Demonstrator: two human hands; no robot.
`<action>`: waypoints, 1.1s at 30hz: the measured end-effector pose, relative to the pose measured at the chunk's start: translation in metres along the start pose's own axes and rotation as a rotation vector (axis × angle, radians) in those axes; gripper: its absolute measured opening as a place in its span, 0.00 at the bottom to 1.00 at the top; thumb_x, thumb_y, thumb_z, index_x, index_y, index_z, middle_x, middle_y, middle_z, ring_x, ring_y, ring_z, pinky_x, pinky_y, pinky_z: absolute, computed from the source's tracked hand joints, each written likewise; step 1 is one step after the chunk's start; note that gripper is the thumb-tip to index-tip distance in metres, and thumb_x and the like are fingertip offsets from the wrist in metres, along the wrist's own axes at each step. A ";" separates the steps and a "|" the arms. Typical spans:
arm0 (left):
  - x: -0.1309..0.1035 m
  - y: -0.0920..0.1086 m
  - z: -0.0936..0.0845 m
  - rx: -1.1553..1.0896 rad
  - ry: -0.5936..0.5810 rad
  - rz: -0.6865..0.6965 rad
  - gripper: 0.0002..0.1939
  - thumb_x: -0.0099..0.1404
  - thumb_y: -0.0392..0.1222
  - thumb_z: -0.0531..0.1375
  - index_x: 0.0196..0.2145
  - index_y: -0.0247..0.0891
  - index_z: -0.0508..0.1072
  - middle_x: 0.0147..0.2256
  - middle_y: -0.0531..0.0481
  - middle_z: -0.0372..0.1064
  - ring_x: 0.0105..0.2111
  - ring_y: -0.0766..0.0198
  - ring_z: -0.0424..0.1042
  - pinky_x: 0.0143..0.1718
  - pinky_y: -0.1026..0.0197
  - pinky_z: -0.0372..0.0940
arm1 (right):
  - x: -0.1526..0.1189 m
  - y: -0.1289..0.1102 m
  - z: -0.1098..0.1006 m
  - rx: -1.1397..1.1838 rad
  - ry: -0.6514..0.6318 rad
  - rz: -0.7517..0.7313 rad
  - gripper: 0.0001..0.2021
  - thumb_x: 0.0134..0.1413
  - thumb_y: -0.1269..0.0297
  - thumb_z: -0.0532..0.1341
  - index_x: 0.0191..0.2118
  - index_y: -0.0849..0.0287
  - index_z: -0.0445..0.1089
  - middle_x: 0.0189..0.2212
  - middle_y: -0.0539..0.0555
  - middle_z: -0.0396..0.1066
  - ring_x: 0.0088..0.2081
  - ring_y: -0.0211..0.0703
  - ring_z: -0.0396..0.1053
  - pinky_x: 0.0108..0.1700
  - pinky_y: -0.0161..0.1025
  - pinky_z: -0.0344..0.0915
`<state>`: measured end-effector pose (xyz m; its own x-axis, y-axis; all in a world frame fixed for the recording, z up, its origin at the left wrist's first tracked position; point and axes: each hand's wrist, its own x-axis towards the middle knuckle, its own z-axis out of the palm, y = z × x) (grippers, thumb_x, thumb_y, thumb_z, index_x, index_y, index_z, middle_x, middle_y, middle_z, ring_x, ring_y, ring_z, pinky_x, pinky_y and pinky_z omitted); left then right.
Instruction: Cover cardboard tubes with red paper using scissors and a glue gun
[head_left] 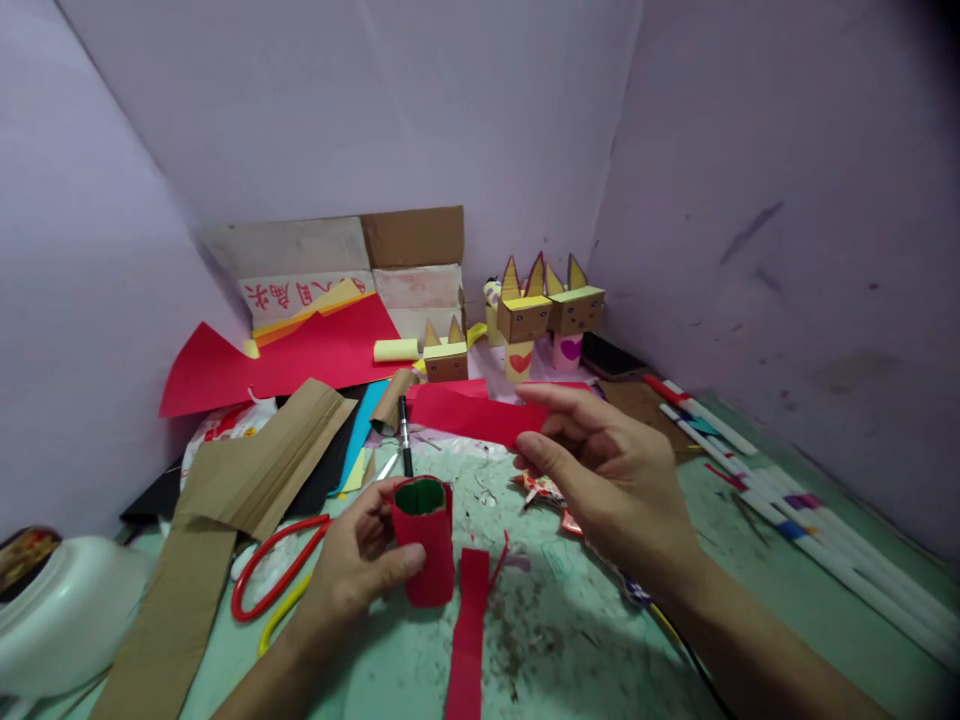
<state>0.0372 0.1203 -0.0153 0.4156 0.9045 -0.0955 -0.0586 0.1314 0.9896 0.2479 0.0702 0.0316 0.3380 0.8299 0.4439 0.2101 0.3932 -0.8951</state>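
Fingers of the left hand clamp an upright, red paper-covered tube with a dark green inside, the thumb pressed on its front. It is near the middle of the scene, over the pale green, stained bench. Just beyond and to the right, the right hand has thumb and index finger together on the right end of a flat red paper strip, which stretches leftward, well apart from the tube. A second, narrow red paper strip lies on the near bench, just right of the tube, with a thin sliver beside its far end.

Left of the left hand lie scissors with red and yellow loop handles, near a long brown cardboard piece. A slim black pen lies beyond the tube, and a brown cardboard roll is just left of it.

Farther left, a large red paper sheet rests before an opened cardboard box with red characters. At the far middle stand a box-headed, eared figure with a red heart and, just right, another with a purple heart. White rods with coloured bands lie along the right side.
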 end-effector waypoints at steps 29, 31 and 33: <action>0.001 -0.009 -0.012 -0.441 -0.429 -0.378 0.26 0.49 0.46 0.69 0.43 0.29 0.74 0.35 0.36 0.77 0.29 0.59 0.76 0.30 0.65 0.71 | 0.011 0.020 -0.011 -0.012 -0.215 0.054 0.05 0.47 0.64 0.63 0.28 0.59 0.75 0.15 0.46 0.67 0.17 0.35 0.64 0.17 0.31 0.62; 0.002 -0.011 -0.014 -0.465 -0.460 -0.398 0.25 0.51 0.47 0.68 0.45 0.30 0.73 0.36 0.36 0.77 0.29 0.58 0.77 0.26 0.64 0.72 | 0.010 0.021 -0.009 0.009 -0.197 0.064 0.05 0.47 0.64 0.64 0.29 0.59 0.74 0.15 0.46 0.68 0.17 0.36 0.65 0.17 0.32 0.63; 0.002 -0.013 -0.016 -0.516 -0.484 -0.406 0.26 0.53 0.47 0.67 0.47 0.32 0.72 0.37 0.36 0.77 0.29 0.57 0.77 0.22 0.63 0.73 | 0.008 0.023 -0.007 0.009 -0.208 0.100 0.05 0.47 0.64 0.64 0.29 0.60 0.73 0.15 0.47 0.68 0.17 0.36 0.66 0.18 0.33 0.64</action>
<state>0.0243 0.1272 -0.0303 0.8336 0.4862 -0.2623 -0.1808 0.6887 0.7022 0.2616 0.0827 0.0149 0.1598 0.9284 0.3355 0.1770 0.3074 -0.9350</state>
